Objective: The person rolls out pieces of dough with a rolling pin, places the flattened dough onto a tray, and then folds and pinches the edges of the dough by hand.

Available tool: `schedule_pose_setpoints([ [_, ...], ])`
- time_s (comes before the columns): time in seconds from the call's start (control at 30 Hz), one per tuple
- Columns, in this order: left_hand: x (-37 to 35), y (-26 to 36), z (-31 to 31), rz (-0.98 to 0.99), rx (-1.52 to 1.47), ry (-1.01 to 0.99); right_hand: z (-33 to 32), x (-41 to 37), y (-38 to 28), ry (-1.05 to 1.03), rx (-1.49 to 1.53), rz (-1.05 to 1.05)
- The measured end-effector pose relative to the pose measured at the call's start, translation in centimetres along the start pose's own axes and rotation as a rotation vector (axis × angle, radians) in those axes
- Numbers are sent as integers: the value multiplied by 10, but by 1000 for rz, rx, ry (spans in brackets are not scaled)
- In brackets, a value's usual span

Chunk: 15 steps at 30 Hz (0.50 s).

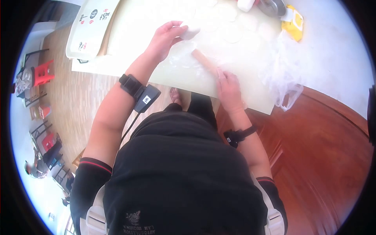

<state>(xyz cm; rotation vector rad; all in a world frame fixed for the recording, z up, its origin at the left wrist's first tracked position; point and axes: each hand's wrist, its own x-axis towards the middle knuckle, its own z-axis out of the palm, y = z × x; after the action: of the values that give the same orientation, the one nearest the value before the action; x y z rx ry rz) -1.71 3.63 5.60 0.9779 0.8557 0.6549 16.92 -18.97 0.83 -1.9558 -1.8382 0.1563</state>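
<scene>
My left hand (167,38) is raised over the white work surface (164,76), its thumb and fingers pinching the edge of a thin white dough wrapper (190,32). Closer to me, my right hand (229,89) grips one end of a wooden rolling pin (203,61), which slants away to the upper left on the floured surface. Beyond the pin lie several pale dough rounds, one dough round (234,34) showing faintly. Glare washes out their edges.
A white tray (89,31) with printed characters stands at the left. A yellow packet (293,25) and a metal bowl (274,7) are at the far right. A clear plastic bag (288,92) hangs over the edge. Red stools (43,73) stand off left.
</scene>
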Motion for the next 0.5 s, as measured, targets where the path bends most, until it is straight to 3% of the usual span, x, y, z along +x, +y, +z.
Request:
schedule_pose_setpoints([
  [0.3, 2, 6, 1, -19, 80, -3, -13, 9, 13, 103, 37, 126],
  [0.4, -1, 25, 15, 32, 261, -65, -36, 24, 11, 129, 27, 149],
  [0.47, -10, 24, 20, 450, 885, -189, -49, 35, 6, 128, 37, 147],
  [0.5, -13, 14, 15, 583, 1002, -256, -55, 41, 5, 121, 28, 140],
])
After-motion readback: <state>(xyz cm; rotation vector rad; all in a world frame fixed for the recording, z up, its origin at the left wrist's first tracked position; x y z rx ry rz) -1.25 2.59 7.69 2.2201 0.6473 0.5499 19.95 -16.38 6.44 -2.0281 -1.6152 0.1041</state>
